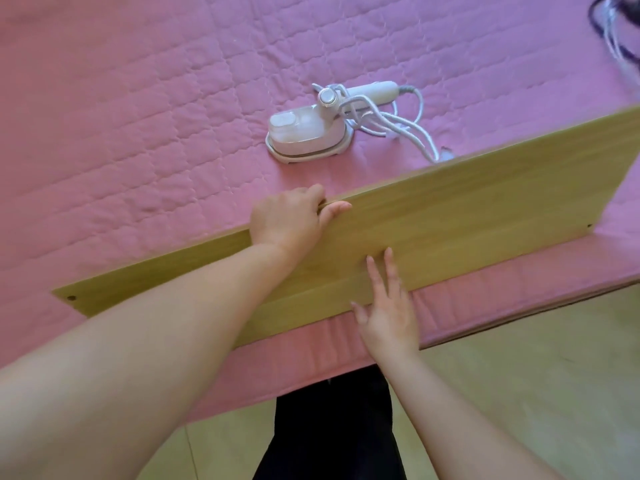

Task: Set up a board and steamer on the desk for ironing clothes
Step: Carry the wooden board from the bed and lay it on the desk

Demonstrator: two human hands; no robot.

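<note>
A long light wooden board [467, 216] runs across the near part of a surface covered with a pink quilted cloth [138, 133], slanting from lower left to upper right. My left hand [291, 220] grips its far edge near the middle, fingers curled over the top. My right hand [388, 306] lies flat against the board's near face, fingers spread. A small white handheld steamer [304, 133] with a dial rests on the cloth just beyond the board, its white cord [405, 126] loosely tangled to the right.
The covered surface's front edge [485, 306] runs just below the board, with pale wood floor [519, 393] beneath. My dark trousers [332, 427] show at the bottom centre. A blurred dark and white object [616, 32] sits at the top right corner.
</note>
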